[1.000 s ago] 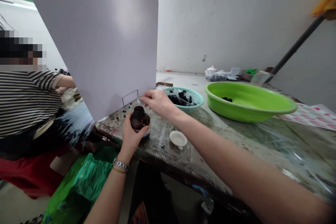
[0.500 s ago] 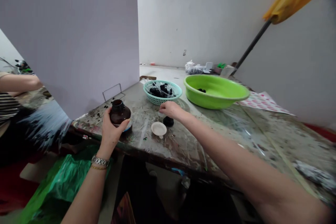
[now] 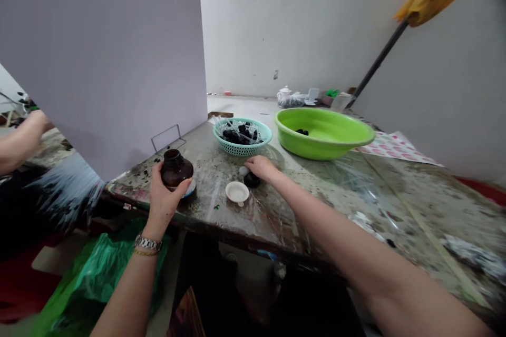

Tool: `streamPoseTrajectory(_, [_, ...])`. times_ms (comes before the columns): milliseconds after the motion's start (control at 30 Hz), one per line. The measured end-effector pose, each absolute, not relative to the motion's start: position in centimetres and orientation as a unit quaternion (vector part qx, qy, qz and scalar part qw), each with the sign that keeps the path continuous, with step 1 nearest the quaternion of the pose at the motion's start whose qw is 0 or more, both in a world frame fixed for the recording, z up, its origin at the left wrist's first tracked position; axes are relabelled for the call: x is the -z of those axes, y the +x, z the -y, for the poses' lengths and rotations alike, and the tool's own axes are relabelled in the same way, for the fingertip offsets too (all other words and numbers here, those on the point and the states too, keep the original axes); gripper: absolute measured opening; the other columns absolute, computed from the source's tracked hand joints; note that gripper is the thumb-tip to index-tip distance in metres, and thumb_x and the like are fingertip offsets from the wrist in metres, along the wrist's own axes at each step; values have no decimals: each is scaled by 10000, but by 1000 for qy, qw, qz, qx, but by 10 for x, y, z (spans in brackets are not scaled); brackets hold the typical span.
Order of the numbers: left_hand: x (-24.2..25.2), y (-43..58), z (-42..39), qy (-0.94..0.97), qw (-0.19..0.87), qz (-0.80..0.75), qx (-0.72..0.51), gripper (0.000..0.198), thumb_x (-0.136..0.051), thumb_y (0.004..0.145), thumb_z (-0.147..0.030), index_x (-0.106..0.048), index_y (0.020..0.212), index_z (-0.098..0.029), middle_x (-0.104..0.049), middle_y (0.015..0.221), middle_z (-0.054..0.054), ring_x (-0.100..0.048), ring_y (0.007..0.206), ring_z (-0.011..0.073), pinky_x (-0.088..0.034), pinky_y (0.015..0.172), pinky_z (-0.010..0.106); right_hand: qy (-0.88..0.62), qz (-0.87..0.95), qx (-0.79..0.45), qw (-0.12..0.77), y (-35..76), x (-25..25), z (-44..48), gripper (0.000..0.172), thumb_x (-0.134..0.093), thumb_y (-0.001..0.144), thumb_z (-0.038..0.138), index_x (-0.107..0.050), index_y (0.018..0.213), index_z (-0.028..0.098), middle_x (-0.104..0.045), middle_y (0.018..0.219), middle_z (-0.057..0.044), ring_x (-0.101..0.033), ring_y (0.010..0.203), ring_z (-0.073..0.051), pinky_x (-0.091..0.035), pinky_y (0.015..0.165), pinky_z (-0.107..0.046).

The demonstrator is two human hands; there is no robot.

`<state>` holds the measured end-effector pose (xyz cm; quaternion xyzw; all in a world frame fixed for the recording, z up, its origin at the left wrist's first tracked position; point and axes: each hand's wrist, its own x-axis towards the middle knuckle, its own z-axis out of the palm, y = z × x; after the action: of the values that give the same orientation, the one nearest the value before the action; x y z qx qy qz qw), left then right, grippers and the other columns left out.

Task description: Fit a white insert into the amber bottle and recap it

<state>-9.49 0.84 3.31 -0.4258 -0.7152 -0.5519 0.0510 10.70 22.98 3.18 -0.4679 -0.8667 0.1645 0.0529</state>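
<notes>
My left hand (image 3: 164, 197) is wrapped around a brown glass bottle (image 3: 174, 167) with an open neck, which stands on a small dish at the near left corner of the table. My right hand (image 3: 261, 167) lies palm down on the table with its fingers curled over a black cap (image 3: 252, 181). A small white bit shows at its fingertips. Whether the fingers grip the cap is hidden. A small white dish-like piece (image 3: 237, 191) lies just left of the cap, between my two hands.
A teal basket (image 3: 221, 143) of dark pieces and a green basin (image 3: 336, 145) stand farther back. A tall pale divider board (image 3: 103, 58) rises at the left. Another person's arm (image 3: 19, 139) shows beyond it. A green plastic bag (image 3: 98, 274) hangs below the table edge.
My right hand went from the bottle's neck down to the table right of the bottle, where the black cap now lies. My left hand stayed on the bottle.
</notes>
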Motion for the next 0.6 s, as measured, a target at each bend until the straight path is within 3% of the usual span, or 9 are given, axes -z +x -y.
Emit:
streamPoseTrajectory(100, [-33,-96,-9,-432,50,710,555,747,-741,649,-426,-441,1271,-141,-559,1205,140,-550,1109,281,-412,986,433,-460,870,-148,97,113,-41,-219,250,-498,953,317,-660,1037,147,-650,1066,-105,-602,1002,-214,-469,886,-361])
streamPoseTrajectory(200, [-33,-96,-8,-429,49,713,553,762,-741,650,-436,-437,1279,-131,-555,1214,149,-546,1118,287,-406,995,439,-433,879,-136,148,123,-52,-200,312,-464,954,317,-631,1164,157,-616,1179,-122,-559,1100,-239,-423,940,-346])
streamPoseTrajectory(333, [-34,-94,-8,-430,48,708,558,761,-742,647,-434,-442,1277,-130,-555,1216,149,-547,1113,284,-405,1001,446,-376,898,-161,163,143,-54,-169,456,-558,897,351,-535,1304,147,-595,1222,-108,-594,1040,-214,-445,915,-304])
streamPoseTrajectory(600, [-35,-93,-10,-428,52,703,566,750,-746,635,-424,-453,1258,-126,-571,1184,141,-558,1093,279,-417,998,453,-324,903,-223,176,165,-12,-139,745,-695,774,425,-409,1404,151,-492,1352,-168,-480,1227,-311,-387,1019,-455])
